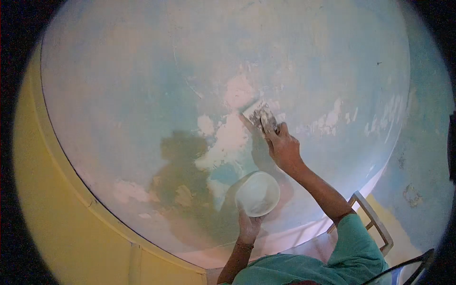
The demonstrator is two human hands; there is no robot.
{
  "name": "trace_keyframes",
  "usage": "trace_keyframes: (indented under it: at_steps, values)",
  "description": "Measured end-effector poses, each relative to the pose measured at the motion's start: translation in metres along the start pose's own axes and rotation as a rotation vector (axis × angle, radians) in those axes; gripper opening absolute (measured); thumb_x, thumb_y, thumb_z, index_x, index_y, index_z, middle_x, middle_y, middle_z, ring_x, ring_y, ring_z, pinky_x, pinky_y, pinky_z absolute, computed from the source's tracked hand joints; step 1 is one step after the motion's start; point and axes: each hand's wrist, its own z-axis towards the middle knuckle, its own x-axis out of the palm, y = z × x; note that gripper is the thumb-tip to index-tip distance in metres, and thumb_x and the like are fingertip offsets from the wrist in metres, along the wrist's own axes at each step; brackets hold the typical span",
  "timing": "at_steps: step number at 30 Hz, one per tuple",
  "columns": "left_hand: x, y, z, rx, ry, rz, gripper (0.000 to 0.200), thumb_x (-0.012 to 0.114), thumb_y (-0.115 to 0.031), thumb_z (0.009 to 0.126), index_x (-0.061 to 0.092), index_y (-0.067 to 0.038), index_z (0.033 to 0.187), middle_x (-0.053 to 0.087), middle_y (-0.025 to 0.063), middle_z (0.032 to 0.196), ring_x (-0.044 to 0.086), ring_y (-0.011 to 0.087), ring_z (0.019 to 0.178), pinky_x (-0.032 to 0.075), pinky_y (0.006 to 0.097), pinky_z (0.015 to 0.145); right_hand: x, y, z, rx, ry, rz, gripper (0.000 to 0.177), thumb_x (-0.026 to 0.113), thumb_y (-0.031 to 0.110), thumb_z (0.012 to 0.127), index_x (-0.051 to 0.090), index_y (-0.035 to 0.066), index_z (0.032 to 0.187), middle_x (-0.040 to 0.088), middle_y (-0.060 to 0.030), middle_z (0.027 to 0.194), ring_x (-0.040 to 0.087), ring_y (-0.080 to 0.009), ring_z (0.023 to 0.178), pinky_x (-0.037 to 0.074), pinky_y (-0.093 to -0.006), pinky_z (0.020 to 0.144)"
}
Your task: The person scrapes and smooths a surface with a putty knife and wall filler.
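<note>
Wall (118, 71): pale blue, filling most of the frame, with rough white patches (232, 135) at center. Wooden frame (374, 221): lower right, near the right arm's sleeve. White bowl (258, 192): lower center, mouth facing the camera; fill level cannot be determined. The left hand (249, 226) is closed around its lower edge. Scraper (259, 115): center, coated blade at the wall, handle gripped in the right hand (285, 146).

Caution: excessive blade angle or pressure may gouge the surface or leave ridges. Overloading may drop material. A loose one-sided grip may tip the bowl.
</note>
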Motion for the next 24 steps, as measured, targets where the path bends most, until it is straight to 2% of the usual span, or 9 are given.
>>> trace_keyframes:
  at_steps: [2,5,8,11,14,17,20,24]
  values:
    - [0.001,0.003,0.003,-0.06,-0.083,-0.061,0.064,0.036,-0.052,0.083,0.022,-0.008,0.128,0.033,0.0167,0.126,0.039,0.0321,0.113,0.038,0.0464,0.091,-0.005,0.004,0.018,-0.064,-0.098,0.028,0.047,0.056,0.008,0.072,0.045,0.017,0.117,0.043,-0.0122,0.082,0.054,-0.0259,0.058,0.045,-0.0374,0.044]
    - [0.01,0.001,0.002,-0.087,-0.076,-0.046,0.063,0.032,-0.054,0.084,0.023,-0.01,0.128,0.035,0.0119,0.126,0.041,0.0297,0.111,0.04,0.0473,0.089,0.003,0.01,0.051,-0.078,-0.145,-0.023,0.046,0.054,0.01,0.074,0.044,0.017,0.118,0.042,-0.0123,0.082,0.053,-0.026,0.057,0.046,-0.0365,0.044]
    - [0.012,0.002,0.003,-0.035,-0.007,-0.05,0.064,0.034,-0.052,0.084,0.022,-0.008,0.129,0.033,0.0156,0.125,0.04,0.0316,0.111,0.039,0.0447,0.09,0.025,0.011,0.064,-0.053,-0.136,-0.114,0.044,0.052,0.012,0.075,0.043,0.017,0.118,0.042,-0.0124,0.081,0.053,-0.0257,0.057,0.045,-0.0362,0.043]
    - [0.025,-0.013,-0.001,-0.054,0.061,-0.129,0.064,0.032,-0.054,0.084,0.022,-0.009,0.128,0.035,0.0136,0.125,0.04,0.0303,0.113,0.039,0.0485,0.089,0.029,0.014,0.057,-0.028,-0.088,-0.165,0.043,0.051,0.015,0.077,0.043,0.018,0.119,0.041,-0.0128,0.08,0.054,-0.0252,0.057,0.045,-0.0362,0.042]
    - [0.01,-0.001,0.005,-0.036,-0.046,-0.051,0.067,0.036,-0.055,0.082,0.022,-0.009,0.129,0.034,0.0148,0.125,0.04,0.0323,0.111,0.039,0.0467,0.088,0.042,-0.002,0.034,-0.029,-0.1,-0.128,0.042,0.051,0.015,0.077,0.043,0.019,0.119,0.041,-0.0133,0.08,0.053,-0.0252,0.055,0.045,-0.0368,0.041]
    - [0.002,0.006,0.007,-0.114,-0.145,-0.131,0.067,0.036,-0.055,0.082,0.023,-0.008,0.128,0.034,0.0148,0.125,0.039,0.033,0.112,0.04,0.0476,0.087,0.036,-0.012,0.004,-0.006,-0.079,-0.157,0.042,0.05,0.016,0.078,0.043,0.02,0.119,0.042,-0.014,0.08,0.053,-0.0265,0.052,0.045,-0.0368,0.041]
    - [0.008,0.009,0.001,-0.061,-0.075,-0.035,0.067,0.036,-0.055,0.082,0.023,-0.008,0.128,0.034,0.0152,0.125,0.039,0.0332,0.112,0.04,0.0478,0.087,0.001,-0.011,-0.011,0.081,0.184,-0.127,0.042,0.05,0.016,0.078,0.043,0.02,0.12,0.043,-0.0147,0.081,0.053,-0.0282,0.051,0.045,-0.0382,0.042]
    - [0.03,0.003,-0.007,-0.015,-0.075,0.062,0.067,0.036,-0.055,0.082,0.023,-0.008,0.128,0.033,0.0161,0.126,0.039,0.0337,0.111,0.039,0.0485,0.089,-0.037,0.004,0.016,0.06,0.154,-0.113,0.045,0.051,0.017,0.078,0.041,0.02,0.121,0.044,-0.0157,0.083,0.053,-0.0299,0.051,0.045,-0.0405,0.044]
